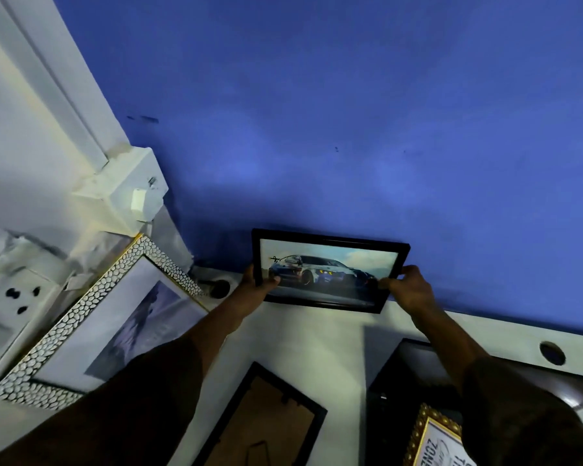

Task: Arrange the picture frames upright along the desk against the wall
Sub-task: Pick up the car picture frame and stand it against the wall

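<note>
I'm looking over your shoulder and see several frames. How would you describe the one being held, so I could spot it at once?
Look at the blue wall and follow it down to the white desk. There, the left hand and the right hand hold a thin black frame by its two short sides. Unlike the pebble-patterned frame beside it, it is plain and shows a car.

White desk (334,334), face-down black frame (266,415), gold frame (435,438), pebble-bordered frame (91,317) leaning at left

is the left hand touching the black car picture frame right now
Touching. The head view shows the left hand gripping the left edge of the black car picture frame, thumb lying over the glass. The right hand grips the opposite edge.
</note>
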The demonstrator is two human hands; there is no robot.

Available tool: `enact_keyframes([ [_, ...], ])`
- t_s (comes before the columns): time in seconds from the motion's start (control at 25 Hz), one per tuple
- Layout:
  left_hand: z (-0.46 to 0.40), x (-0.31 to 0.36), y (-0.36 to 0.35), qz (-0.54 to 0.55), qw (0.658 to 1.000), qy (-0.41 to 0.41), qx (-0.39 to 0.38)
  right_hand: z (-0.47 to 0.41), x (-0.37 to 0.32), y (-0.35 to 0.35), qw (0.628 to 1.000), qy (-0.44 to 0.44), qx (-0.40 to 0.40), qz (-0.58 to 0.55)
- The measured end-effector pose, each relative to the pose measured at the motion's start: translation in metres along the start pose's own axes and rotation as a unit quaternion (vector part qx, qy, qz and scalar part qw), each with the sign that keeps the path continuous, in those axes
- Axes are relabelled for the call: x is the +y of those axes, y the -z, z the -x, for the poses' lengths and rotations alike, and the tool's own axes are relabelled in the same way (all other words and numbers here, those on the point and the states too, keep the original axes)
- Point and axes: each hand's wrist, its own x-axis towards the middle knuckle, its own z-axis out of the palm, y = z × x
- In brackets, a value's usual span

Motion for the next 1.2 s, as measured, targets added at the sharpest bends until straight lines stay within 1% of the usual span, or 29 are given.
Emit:
enact_keyframes([
  [0.16, -0.021, -0.008, -0.002, -0.008, 1.0, 0.017, -0.008, -0.009, 0.001, -0.005, 1.0, -0.023, 0.003, 0.002],
  [0.32, -0.039, -0.011, -0.004, 0.002, 1.0, 0.007, -0.007, -0.013, 0.002, -0.004, 1.0, -0.022, 0.01, -0.002],
  [0.48, -0.046, -0.007, -0.005, 0.017, 1.0, 0.0, -0.005, -0.015, 0.003, -0.001, 0.999, -0.026, -0.007, -0.032],
  [0.56, -0.046, -0.003, -0.009, 0.02, 1.0, -0.009, 0.009, -0.014, 0.004, 0.0, 0.999, -0.029, -0.01, -0.042],
  [0.76, -0.033, -0.01, -0.021, 0.049, 0.996, 0.027, 0.062, -0.002, 0.001, 0.007, 0.999, -0.026, 0.01, -0.017],
  [0.88, -0.013, -0.018, -0.027, 0.063, 0.995, 0.039, 0.072, 0.011, -0.001, 0.015, 0.999, -0.018, 0.025, -0.04],
  [0.96, 0.007, -0.024, -0.031, 0.088, 0.992, 0.06, 0.071, 0.024, -0.004, 0.02, 0.998, 0.002, 0.035, -0.051],
  [1.04, 0.029, -0.038, -0.033, 0.105, 0.989, 0.072, 0.074, 0.042, -0.01, 0.022, 0.997, 0.045, 0.044, -0.047],
  [1.12, 0.056, -0.053, -0.034, 0.08, 0.989, 0.076, 0.096, 0.058, -0.017, 0.019, 0.991, 0.112, 0.054, -0.044],
  [1.2, 0.087, -0.067, -0.032, 0.059, 0.99, 0.047, 0.121, 0.076, -0.027, 0.014, 0.982, 0.173, 0.054, -0.046],
])
